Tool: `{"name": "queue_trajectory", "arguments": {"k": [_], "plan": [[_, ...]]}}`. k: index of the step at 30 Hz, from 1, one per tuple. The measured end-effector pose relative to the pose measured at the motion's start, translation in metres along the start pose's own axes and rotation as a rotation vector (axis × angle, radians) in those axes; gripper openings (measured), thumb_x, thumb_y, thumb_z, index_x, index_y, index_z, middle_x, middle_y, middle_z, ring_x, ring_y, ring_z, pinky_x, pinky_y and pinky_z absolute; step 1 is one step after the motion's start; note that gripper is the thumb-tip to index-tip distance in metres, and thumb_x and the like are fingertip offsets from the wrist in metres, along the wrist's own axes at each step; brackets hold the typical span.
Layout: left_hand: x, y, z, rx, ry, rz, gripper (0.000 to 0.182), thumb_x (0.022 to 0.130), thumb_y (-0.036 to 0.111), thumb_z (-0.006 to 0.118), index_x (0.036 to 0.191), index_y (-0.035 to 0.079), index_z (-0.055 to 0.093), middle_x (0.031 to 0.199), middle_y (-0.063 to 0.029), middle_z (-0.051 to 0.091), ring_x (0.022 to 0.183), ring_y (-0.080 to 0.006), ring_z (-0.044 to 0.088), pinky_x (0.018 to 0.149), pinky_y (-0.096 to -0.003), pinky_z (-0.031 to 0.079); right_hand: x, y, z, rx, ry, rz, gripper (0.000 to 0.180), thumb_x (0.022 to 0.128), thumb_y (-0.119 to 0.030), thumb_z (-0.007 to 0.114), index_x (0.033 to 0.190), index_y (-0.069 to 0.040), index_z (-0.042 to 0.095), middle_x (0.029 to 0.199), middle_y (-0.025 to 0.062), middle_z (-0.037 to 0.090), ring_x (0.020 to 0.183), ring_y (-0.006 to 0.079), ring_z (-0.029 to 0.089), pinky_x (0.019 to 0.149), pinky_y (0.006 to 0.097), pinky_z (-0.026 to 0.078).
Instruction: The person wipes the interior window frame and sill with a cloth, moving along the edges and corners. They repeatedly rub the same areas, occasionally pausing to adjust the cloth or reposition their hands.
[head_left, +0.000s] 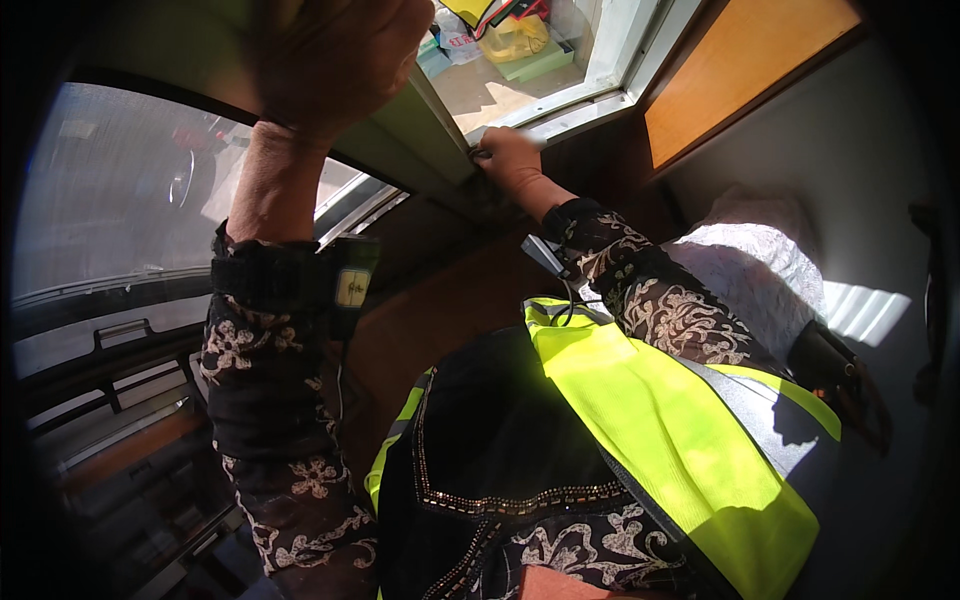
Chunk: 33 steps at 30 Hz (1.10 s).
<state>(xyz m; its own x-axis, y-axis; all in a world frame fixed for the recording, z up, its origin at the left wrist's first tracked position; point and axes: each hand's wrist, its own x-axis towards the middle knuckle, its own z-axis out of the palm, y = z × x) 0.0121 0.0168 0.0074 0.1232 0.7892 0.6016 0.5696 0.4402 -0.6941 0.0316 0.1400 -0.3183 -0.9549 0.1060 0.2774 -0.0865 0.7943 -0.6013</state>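
Observation:
My left hand is raised at the top of the view, in shadow in front of a greenish panel. Its fingers are curled, and whatever may lie inside them is hidden. Lower and to the right, my right hand is at the bottom corner of a pale metal window frame. Those fingers bend around a small dark spot by the panel's edge; whether they grip anything is unclear. A strapped device with a cable sits on my left wrist. Another wired device shows by my right wrist.
Behind the glass lie a yellow plastic bag and a green box. An orange-brown panel stands at upper right. White patterned fabric is on the right; a dark rack is at lower left.

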Motion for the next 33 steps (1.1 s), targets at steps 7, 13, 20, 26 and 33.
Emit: {"name": "queue_trajectory", "arguments": {"k": [7,13,20,26,33], "plan": [[-0.024,-0.004,0.028,-0.041,0.174,-0.005,0.012,0.062,0.015,0.066,0.068,0.015,0.056,0.071,0.0015,0.047,0.071,-0.0158,0.050,0.078,-0.0331,0.034,0.010,-0.007,-0.012,-0.092,-0.276,0.174,0.025,0.063,-0.029,0.076,0.076,-0.011,0.065,0.082,0.0106,0.065,0.083,0.0310,0.062,0.071,0.0402,0.050],[-0.024,-0.005,0.020,-0.104,0.134,-0.059,0.016,0.064,0.019,0.066,0.077,0.016,0.056,0.078,0.0010,0.050,0.078,-0.0163,0.051,0.083,-0.0336,0.033,0.004,-0.012,-0.006,0.033,-0.108,0.241,0.017,0.062,-0.025,0.073,0.073,-0.014,0.066,0.080,0.0086,0.066,0.081,0.0290,0.063,0.070,0.0392,0.051],[-0.056,-0.026,0.033,-0.126,-0.043,-0.089,0.034,0.074,0.033,0.065,0.105,0.019,0.061,0.103,0.0016,0.060,0.100,-0.0158,0.054,0.097,-0.0371,0.031,0.008,-0.018,0.006,0.124,-0.003,0.436,0.013,0.062,-0.022,0.069,0.073,-0.015,0.065,0.082,0.0086,0.066,0.082,0.0290,0.063,0.070,0.0383,0.051],[-0.053,-0.024,0.027,-0.005,-0.158,-0.068,0.036,0.076,0.036,0.063,0.105,0.017,0.060,0.107,0.0003,0.058,0.106,-0.0155,0.051,0.099,-0.0390,0.030,0.016,-0.020,-0.002,-0.002,-0.158,0.525,0.023,0.060,-0.030,0.075,0.076,-0.015,0.068,0.089,0.0091,0.067,0.086,0.0273,0.065,0.076,0.0349,0.052],[-0.047,-0.023,0.028,-0.011,-0.141,-0.060,0.035,0.077,0.036,0.062,0.105,0.017,0.059,0.107,0.0003,0.058,0.107,-0.0152,0.050,0.100,-0.0382,0.029,0.018,-0.017,-0.021,-0.112,-0.389,0.426,0.029,0.060,-0.033,0.077,0.081,-0.014,0.071,0.095,0.0086,0.068,0.091,0.0269,0.065,0.078,0.0361,0.053]]}}
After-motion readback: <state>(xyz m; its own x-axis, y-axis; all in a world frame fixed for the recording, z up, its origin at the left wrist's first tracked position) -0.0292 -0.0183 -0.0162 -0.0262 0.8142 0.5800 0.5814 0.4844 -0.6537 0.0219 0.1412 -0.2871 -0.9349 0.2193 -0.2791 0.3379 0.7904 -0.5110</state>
